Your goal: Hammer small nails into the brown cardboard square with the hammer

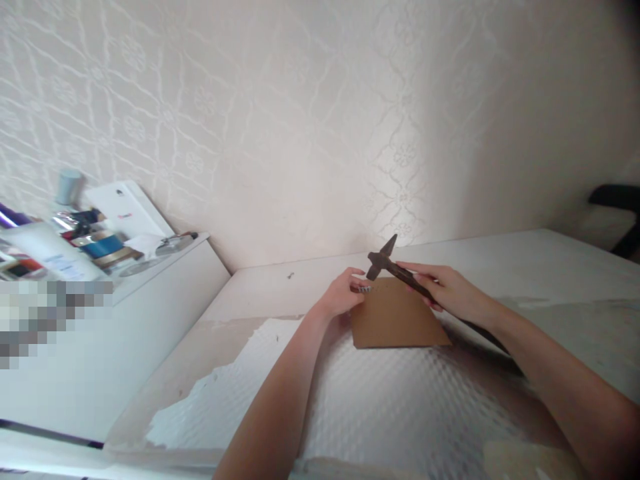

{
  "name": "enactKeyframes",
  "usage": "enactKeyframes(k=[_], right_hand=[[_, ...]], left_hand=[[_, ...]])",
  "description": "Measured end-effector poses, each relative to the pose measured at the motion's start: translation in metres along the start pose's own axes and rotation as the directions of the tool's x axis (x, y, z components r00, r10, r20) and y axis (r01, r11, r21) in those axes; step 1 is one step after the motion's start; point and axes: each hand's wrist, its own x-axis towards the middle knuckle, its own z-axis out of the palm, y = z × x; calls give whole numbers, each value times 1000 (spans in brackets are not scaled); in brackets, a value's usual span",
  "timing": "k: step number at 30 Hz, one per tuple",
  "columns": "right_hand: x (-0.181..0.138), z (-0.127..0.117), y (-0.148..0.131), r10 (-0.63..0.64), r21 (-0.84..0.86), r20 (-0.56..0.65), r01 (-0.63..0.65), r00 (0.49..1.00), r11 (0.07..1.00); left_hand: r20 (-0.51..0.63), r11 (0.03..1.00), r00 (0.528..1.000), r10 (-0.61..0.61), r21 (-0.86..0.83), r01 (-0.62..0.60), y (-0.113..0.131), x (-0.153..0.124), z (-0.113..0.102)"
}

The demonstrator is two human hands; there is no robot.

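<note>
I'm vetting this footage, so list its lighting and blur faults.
Head view: soft, uneven light, the patterned wall darkening toward the right; head view, top right corner: nearly black; head view, left: clutter smeared, blocky patch below it; head view, centre: small metal piece by the left hand lacks crisp detail.

The far wall (300, 133) is covered with pale patterned wallpaper (167, 117), shadowed at right; at left, a white cabinet (150, 333) is seen.

patterned wallpaper (295, 133) | white cabinet (165, 340), left | white box (127, 210) | blue-grey cup (69, 187) | black object (615, 197), right
</note>
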Motion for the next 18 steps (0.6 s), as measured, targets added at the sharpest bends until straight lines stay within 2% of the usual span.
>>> enactKeyframes(k=[5, 15, 18], right_hand=[[0, 0, 1, 3, -52, -1, -3, 1000, 999], [1, 1, 5, -16, -36, -7, 16, 1000, 999], [1, 1, 3, 12, -28, 2, -12, 1000, 1000]], left_hand=[[-6, 1000, 1000, -15, 12, 15, 3, -1, 0], [-3, 1000, 1000, 24, -4, -24, -3, 1, 0], [-1, 1000, 1000, 17, 5, -17, -2, 0, 0]])
